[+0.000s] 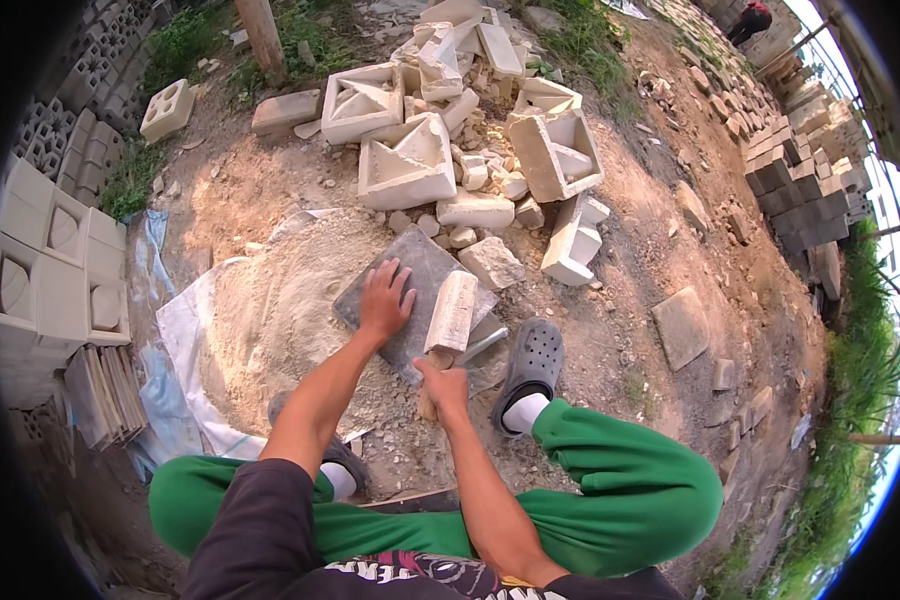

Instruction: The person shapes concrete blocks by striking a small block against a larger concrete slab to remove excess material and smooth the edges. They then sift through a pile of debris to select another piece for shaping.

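A dark grey square board (418, 262) lies in front of me at the edge of a sand pile (270, 310). My left hand (383, 303) rests on its left part with the fingers spread. My right hand (442, 388) is closed round the handle of a wooden mallet (453, 310). The mallet's thick, pale, worn head is over the board's right part; whether they touch I cannot tell. A light-coloured edge (483, 338) shows from under the board beside the mallet. What else lies beneath is hidden.
Cast square blocks (406, 165) and broken pieces are heaped beyond the board. White sheeting (182, 325) lies under the sand. Finished blocks (55, 250) stand stacked on the left, with thin boards (107, 395) below. A flat slab (681, 328) lies right of my shoe (533, 365). Grey bricks (795, 185) are piled far right.
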`<move>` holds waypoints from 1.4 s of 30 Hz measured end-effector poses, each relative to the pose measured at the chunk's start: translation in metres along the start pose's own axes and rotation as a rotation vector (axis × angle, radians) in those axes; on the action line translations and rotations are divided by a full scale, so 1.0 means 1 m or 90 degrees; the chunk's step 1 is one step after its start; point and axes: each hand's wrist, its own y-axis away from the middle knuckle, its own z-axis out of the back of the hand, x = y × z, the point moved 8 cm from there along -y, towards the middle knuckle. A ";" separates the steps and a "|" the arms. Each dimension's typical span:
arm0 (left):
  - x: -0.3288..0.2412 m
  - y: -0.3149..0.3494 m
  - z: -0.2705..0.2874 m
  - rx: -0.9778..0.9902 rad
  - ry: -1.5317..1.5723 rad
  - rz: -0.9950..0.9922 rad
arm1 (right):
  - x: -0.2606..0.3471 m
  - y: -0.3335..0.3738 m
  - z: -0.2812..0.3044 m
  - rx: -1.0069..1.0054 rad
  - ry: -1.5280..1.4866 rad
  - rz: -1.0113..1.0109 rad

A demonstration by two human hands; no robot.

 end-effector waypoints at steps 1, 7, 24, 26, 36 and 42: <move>0.001 0.003 0.002 -0.006 -0.001 -0.011 | 0.009 -0.005 -0.001 0.008 0.006 0.025; -0.001 0.005 -0.004 -0.009 -0.039 -0.004 | 0.048 -0.071 -0.002 0.009 0.142 0.093; 0.020 -0.102 -0.027 -0.203 0.205 0.292 | 0.185 -0.115 0.020 0.615 0.903 0.289; 0.037 -0.093 -0.029 -0.216 0.124 0.362 | 0.231 -0.121 0.011 0.634 0.996 0.344; 0.034 -0.107 -0.039 -0.155 0.029 0.452 | 0.532 -0.391 0.031 -0.135 0.794 0.516; 0.038 -0.106 -0.039 -0.146 -0.023 0.460 | 0.584 -0.498 0.008 -0.266 0.823 0.457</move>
